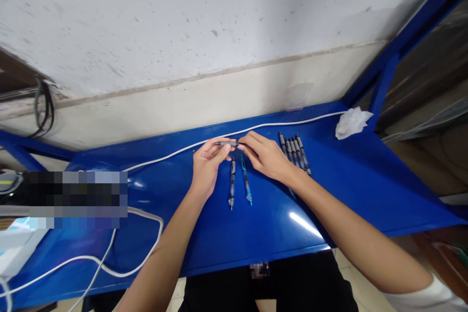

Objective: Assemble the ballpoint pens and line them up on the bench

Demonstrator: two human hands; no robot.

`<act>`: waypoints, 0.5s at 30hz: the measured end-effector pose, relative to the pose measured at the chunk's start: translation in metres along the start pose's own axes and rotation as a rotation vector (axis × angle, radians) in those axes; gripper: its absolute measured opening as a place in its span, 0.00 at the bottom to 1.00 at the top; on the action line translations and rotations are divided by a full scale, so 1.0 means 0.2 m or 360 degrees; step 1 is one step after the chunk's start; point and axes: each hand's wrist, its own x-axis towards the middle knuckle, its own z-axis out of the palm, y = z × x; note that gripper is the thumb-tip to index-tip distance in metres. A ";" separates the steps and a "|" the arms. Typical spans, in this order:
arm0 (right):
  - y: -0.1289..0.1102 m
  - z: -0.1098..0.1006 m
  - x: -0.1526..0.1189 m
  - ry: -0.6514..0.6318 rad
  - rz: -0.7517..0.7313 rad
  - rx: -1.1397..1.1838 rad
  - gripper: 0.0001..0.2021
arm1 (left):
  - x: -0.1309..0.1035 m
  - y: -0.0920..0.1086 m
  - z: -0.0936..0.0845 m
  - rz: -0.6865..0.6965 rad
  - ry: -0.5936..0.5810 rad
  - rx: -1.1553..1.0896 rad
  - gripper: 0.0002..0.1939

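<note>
My left hand grips a grey and black pen, which lies level across its fingers. At the pen's right end, the fingertips of my right hand are pinched together on it. Below my hands, a grey and clear pen and a teal and clear pen lie side by side on the blue table. Several grey and black pens rest in a row just right of my right hand. Another pen is partly hidden under my right forearm.
A white cable runs along the table's back and loops at the left. Crumpled white plastic sits at the back right. A white box and a blurred-out object are at the left. Blue frame bars stand at both sides.
</note>
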 end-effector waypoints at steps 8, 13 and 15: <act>0.00 0.00 0.00 0.0005 0.0017 -0.0043 0.12 | 0.00 0.00 -0.01 0.0000 -0.0037 -0.0006 0.11; -0.01 0.00 -0.01 -0.0021 0.0054 -0.0089 0.14 | 0.00 0.00 -0.01 -0.0009 -0.0034 -0.0007 0.12; -0.01 0.01 -0.01 0.0004 0.0071 -0.0039 0.13 | 0.00 0.00 -0.01 -0.0014 -0.0041 -0.0022 0.12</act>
